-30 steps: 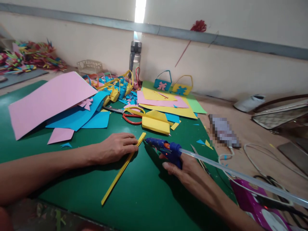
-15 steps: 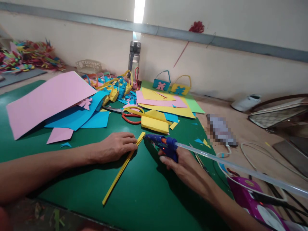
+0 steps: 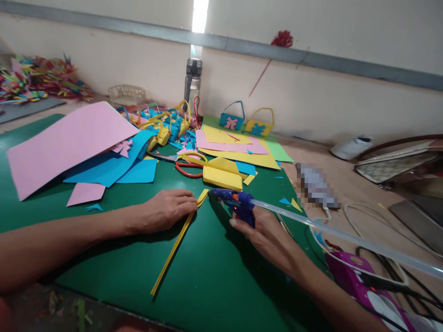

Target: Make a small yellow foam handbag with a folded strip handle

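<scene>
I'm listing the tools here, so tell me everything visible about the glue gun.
The glue gun has a blue plastic-looking body with an orange part and a small lit red light. A long translucent glue stick juts from its back. The right hand grips it, nozzle leftward, by the far end of the yellow paper strip; contact there is unclear.

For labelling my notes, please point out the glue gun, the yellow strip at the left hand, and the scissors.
Glue gun (image 3: 245, 205), head view: on its blue body.
Yellow strip (image 3: 176, 249), head view: on the middle of its length.
Scissors (image 3: 169, 158), head view: on the metal blade.
</scene>
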`<state>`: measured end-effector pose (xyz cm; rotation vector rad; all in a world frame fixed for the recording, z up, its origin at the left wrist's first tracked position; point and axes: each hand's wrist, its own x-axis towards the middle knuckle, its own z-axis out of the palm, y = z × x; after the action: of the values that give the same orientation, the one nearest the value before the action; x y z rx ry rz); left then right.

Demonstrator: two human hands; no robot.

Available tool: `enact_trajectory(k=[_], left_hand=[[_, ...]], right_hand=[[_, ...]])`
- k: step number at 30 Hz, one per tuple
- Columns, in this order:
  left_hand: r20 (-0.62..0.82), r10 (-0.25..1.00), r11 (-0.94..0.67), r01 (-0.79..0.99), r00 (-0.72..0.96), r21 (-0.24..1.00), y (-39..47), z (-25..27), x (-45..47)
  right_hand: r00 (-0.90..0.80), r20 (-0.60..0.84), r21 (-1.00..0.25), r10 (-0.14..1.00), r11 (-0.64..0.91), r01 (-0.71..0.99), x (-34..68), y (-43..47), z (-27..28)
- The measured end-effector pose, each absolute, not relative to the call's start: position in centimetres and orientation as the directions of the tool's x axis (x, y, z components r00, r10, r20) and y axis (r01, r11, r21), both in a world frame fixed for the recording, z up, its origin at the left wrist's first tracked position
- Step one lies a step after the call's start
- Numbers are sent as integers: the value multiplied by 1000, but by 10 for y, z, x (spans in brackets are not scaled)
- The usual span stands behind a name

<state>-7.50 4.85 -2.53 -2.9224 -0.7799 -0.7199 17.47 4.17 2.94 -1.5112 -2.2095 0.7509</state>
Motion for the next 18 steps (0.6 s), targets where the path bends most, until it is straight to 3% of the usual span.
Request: enact_trajectory(k=[13, 18], left_hand=[[472, 459, -874, 477, 753, 90, 49, -27, -75], [472, 461, -873, 480, 752, 89, 50, -30, -76]], right_hand=[[-432, -183, -598, 883, 249, 762, 173, 27, 34], [-404, -176, -540, 898, 255, 802, 173, 27, 39]])
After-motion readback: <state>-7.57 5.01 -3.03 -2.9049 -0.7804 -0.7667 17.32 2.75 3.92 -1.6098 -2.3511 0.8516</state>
